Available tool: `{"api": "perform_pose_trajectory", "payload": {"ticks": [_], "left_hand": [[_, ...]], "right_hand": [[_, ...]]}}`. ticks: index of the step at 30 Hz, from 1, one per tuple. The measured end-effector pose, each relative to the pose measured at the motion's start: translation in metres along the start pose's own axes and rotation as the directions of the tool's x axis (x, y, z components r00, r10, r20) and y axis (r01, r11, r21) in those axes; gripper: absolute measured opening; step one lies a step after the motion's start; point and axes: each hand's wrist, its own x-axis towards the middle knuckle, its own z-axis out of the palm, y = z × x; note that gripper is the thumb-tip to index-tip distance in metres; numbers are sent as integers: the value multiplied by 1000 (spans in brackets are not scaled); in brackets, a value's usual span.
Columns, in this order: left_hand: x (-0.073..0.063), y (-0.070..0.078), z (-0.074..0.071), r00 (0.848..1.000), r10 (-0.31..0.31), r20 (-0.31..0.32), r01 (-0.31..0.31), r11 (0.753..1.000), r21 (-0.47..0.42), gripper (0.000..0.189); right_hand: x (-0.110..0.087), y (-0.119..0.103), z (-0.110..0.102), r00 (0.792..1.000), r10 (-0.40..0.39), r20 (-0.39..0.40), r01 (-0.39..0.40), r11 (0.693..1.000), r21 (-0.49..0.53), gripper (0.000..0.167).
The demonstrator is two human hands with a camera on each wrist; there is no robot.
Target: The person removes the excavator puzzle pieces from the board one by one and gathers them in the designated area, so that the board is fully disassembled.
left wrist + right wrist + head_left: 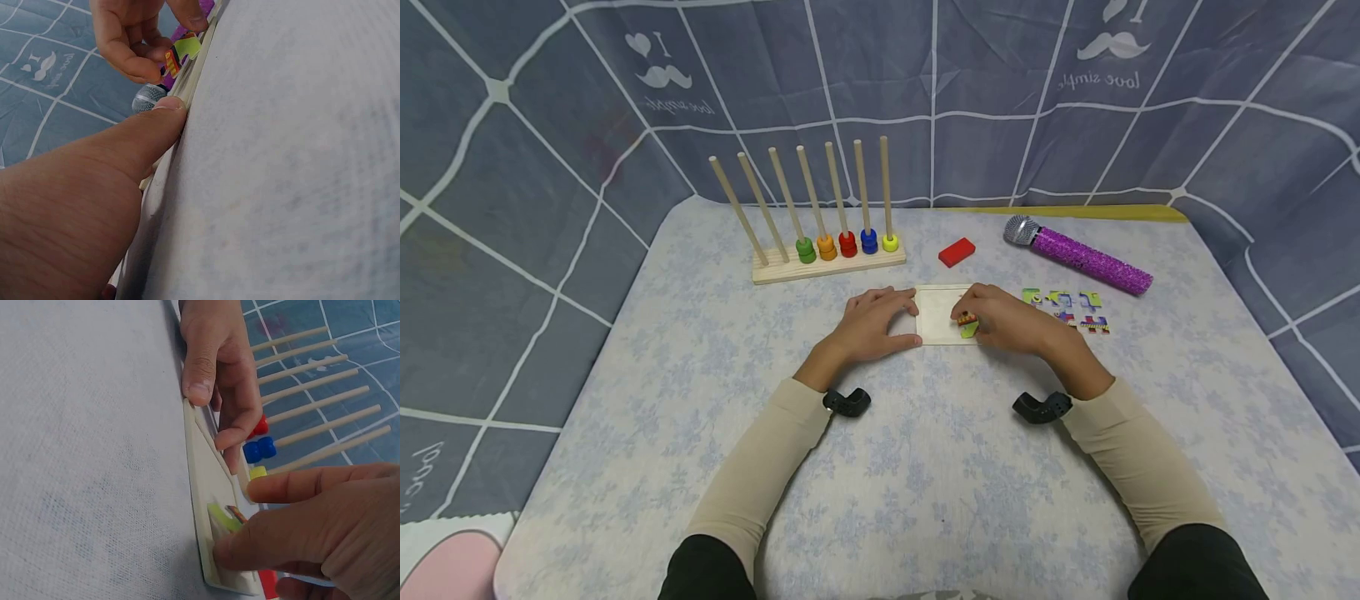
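A shallow pale wooden tray (936, 312) with a raised rim lies between the two hands. Fingers and thumb of my left hand (876, 325) rest along its left end, the thumb pressing near the front corner in the left wrist view. A small jigsaw piece (968, 327), lime green with a red and yellow patterned edge, is pinched by my right hand (1006, 321) over the tray's right part. In the right wrist view the piece (222, 517) is tilted and partly hidden by the thumb. Several more jigsaw pieces (1094, 324) lie to the right of that hand.
Behind the left hand stands a wooden peg rack (827, 267) with coloured beads on several upright rods. A red block (957, 252) lies behind the tray. A glittery purple microphone (1090, 260) rests at the back right. Patterned cloth (880, 83) surrounds the table's far side.
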Motion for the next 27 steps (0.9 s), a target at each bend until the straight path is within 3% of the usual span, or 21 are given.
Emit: {"api": "perform_pose_trajectory", "payload": {"ticks": [4,10,13,18,23,27], "left_hand": [[1,-1,1,1000,-4,2,4,1000,3,45],[0,0,0,1000,3,5,-3,1000,-11,45],[-1,-1,-1,1000,8,1,-8,1000,-11,45],[-1,-1,-1,1000,11,-3,-11,1000,-11,44],[0,-1,0,1000,14,-5,-14,1000,-8,44],[1,-1,0,1000,11,-1,-11,1000,-4,44]], "right_hand": [[0,3,-3,1000,16,-25,-16,1000,-14,32],[-19,11,-16,995,33,-94,-24,995,97,25],[-41,23,-23,991,48,-128,-33,992,119,22],[-91,43,-30,973,143,-183,-120,984,131,27],[-138,60,-27,943,236,-234,-212,969,125,36],[-162,69,-20,934,257,-250,-233,965,121,37]]}}
